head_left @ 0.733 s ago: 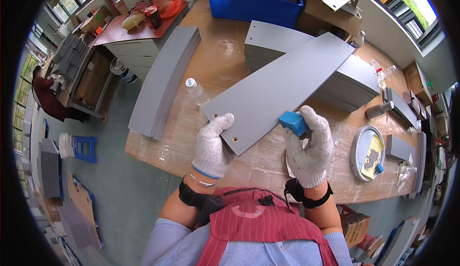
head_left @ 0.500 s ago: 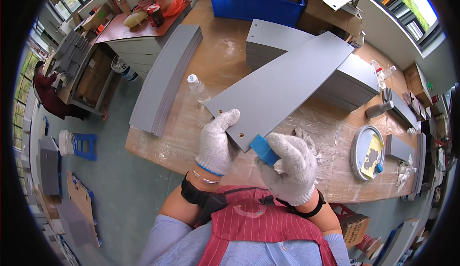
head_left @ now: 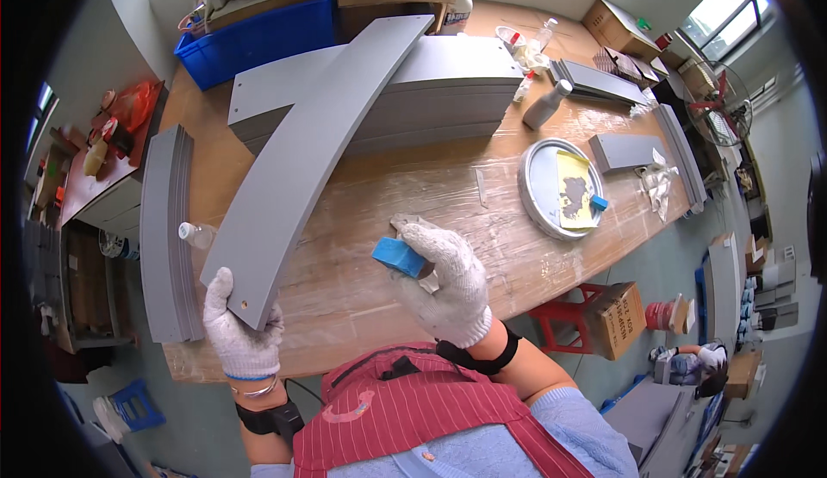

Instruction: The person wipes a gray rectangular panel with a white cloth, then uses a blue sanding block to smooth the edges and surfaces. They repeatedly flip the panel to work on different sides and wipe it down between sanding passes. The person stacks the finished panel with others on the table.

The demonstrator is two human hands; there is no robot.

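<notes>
A long grey board (head_left: 306, 159) slants across the table, its far end lying over a stack of similar grey boards (head_left: 431, 103). My gloved left hand (head_left: 244, 336) grips the board's near corner, thumb on top, beside a small brass-coloured hole; the fingers beneath are partly hidden. My gloved right hand (head_left: 448, 284) is closed on a blue sponge block (head_left: 399, 257), held above the tabletop to the right of the board and apart from it. A clear bottle with a white cap (head_left: 196, 235) lies next to the board's left edge.
Another grey stack (head_left: 165, 228) stands at the table's left. Rightward, a round lid (head_left: 527, 187) bears a yellow sheet (head_left: 575, 187) with grey smears and a small blue piece (head_left: 599, 203). A grey bottle (head_left: 547, 106) stands behind. A blue bin (head_left: 258, 47) sits at the back.
The view has turned to the right. The sponge block is now farther from the board's near end. My left hand has shifted its hold to wrap the board's corner.
</notes>
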